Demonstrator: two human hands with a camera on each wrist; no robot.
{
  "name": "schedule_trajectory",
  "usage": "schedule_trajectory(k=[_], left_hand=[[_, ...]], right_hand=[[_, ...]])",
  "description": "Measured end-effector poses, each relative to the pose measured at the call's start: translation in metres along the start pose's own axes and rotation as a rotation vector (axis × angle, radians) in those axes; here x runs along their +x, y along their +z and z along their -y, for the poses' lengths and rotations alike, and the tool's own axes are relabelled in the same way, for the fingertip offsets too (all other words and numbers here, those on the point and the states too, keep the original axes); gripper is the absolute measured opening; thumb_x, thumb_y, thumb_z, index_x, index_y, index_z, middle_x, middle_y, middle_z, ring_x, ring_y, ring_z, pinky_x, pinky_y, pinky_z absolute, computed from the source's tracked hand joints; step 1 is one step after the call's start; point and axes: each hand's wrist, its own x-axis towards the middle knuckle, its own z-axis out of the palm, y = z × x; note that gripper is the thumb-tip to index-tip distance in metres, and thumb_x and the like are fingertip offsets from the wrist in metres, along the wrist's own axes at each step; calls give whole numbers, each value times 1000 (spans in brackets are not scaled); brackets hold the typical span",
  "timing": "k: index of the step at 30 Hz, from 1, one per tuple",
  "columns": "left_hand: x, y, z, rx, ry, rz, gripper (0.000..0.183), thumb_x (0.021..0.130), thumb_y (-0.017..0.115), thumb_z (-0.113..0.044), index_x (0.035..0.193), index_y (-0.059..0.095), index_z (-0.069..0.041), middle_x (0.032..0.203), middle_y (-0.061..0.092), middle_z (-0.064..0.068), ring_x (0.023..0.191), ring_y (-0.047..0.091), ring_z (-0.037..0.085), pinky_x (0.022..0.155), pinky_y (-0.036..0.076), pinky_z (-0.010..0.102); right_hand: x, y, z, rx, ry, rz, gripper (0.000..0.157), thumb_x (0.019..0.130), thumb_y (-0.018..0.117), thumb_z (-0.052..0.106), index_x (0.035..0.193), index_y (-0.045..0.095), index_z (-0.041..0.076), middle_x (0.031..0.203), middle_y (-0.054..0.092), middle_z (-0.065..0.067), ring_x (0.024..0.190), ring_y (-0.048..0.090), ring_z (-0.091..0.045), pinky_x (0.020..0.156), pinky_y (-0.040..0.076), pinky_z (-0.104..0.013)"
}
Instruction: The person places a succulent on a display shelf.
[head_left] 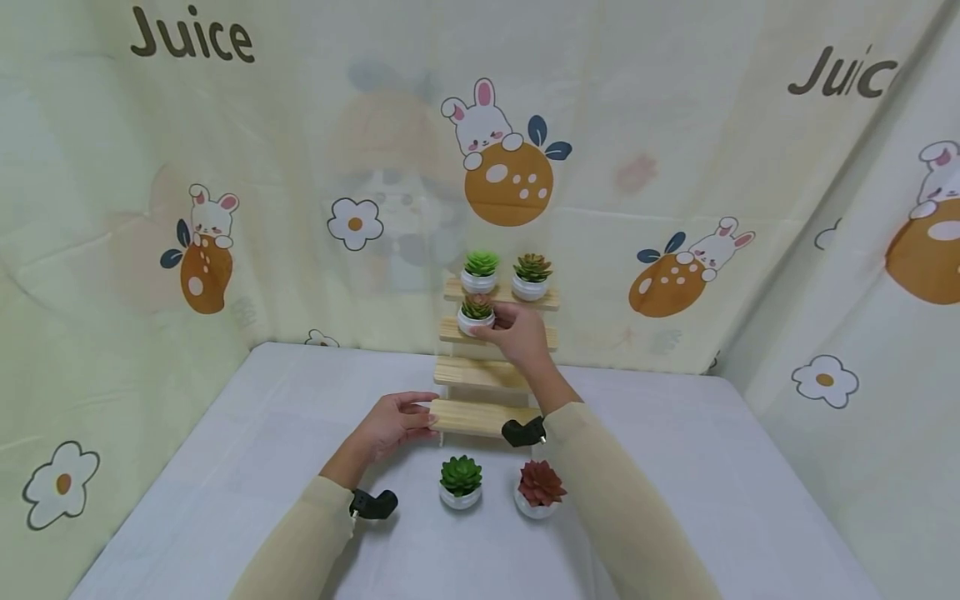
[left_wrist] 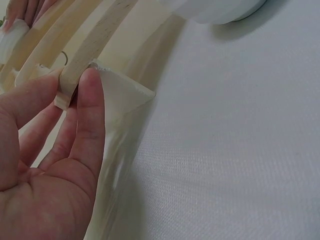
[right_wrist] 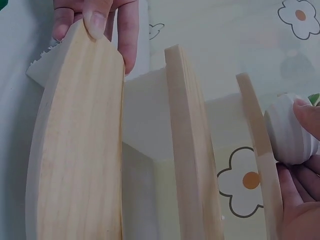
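In the head view a small stepped wooden stand faces me. My left hand pinches the left end of its lowest shelf between thumb and fingers. Higher up, my right hand holds a reddish-green potted succulent by its white ribbed pot, right at the left part of the second shelf from the top. On the top shelf stand a bright green succulent at left and a brown-green succulent at right, both in white pots.
On the white table, in front of the stand, are a dark green succulent and a red succulent close to my right sleeve. A printed curtain hangs right behind the stand.
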Motion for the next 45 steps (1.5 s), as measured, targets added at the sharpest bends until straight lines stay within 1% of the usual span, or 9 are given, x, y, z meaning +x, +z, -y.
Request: schedule_trajectory(k=[7, 12, 16, 23, 29, 32, 35, 38, 45], left_hand=[[-1, 1, 1, -6, -1, -1, 49, 94, 68, 5, 142, 57, 2, 117, 69, 16, 92, 72, 18, 85, 65, 34], [-1, 0, 1, -2, 0, -8, 49, 94, 68, 5, 141, 57, 1, 117, 69, 17, 93, 72, 18, 86, 65, 33], [-2, -2, 1, 4, -3, -10, 49, 94, 69, 5, 141, 57, 1, 117, 69, 17, 93, 72, 19, 85, 65, 33], [-3, -4, 1, -5, 6, 8, 51, 94, 68, 6, 143, 55, 4, 113, 70, 16, 91, 72, 18, 84, 65, 32], [-3, -4, 0, -18, -7, 0, 50, 94, 69, 5, 142, 56, 2, 114, 70, 16, 92, 72, 19, 85, 65, 33], [-3, -3, 0, -16, -4, 8, 51, 94, 69, 5, 142, 56, 3, 112, 70, 15, 91, 72, 19, 85, 65, 33], [-2, -2, 0, -12, 3, 16, 51, 94, 68, 6, 143, 55, 3, 112, 71, 15, 92, 72, 19, 84, 65, 33], [-1, -2, 0, -8, 7, 16, 51, 94, 68, 6, 143, 55, 3, 113, 70, 15, 92, 72, 19, 84, 66, 33], [0, -1, 2, -1, 15, 7, 51, 94, 69, 5, 143, 56, 1, 115, 70, 17, 93, 72, 19, 85, 65, 32]], right_hand=[[-6, -4, 1, 1, 0, 23, 54, 86, 85, 16, 134, 66, 1, 133, 68, -18, 119, 69, -31, 98, 61, -38], [-15, -11, 0, 44, 44, 32, 59, 87, 83, 18, 139, 61, 0, 139, 64, -18, 125, 65, -32, 105, 57, -40], [-22, -19, -2, 93, 54, 30, 58, 88, 83, 16, 139, 61, 1, 141, 63, -19, 128, 64, -32, 108, 55, -41], [-38, -31, -7, 134, 40, 34, 54, 88, 83, 19, 135, 65, 2, 137, 65, -20, 127, 65, -30, 104, 58, -34], [-60, -40, -10, 131, 17, 41, 52, 87, 84, 27, 130, 69, 3, 131, 70, -17, 122, 67, -28, 93, 60, -22], [-71, -45, -15, 103, 7, 39, 49, 88, 83, 29, 127, 70, 4, 128, 71, -14, 120, 68, -26, 93, 60, -21], [-81, -49, -22, 97, 8, 31, 44, 89, 82, 25, 127, 71, 6, 128, 71, -14, 120, 68, -25, 94, 60, -20], [-93, -53, -29, 109, 15, 9, 38, 90, 81, 25, 124, 72, 8, 127, 72, -15, 115, 70, -20, 91, 60, -18], [-129, -57, -50, 166, 62, -44, 39, 91, 80, 28, 122, 73, 6, 124, 73, -16, 104, 72, -6, 89, 60, -16]])
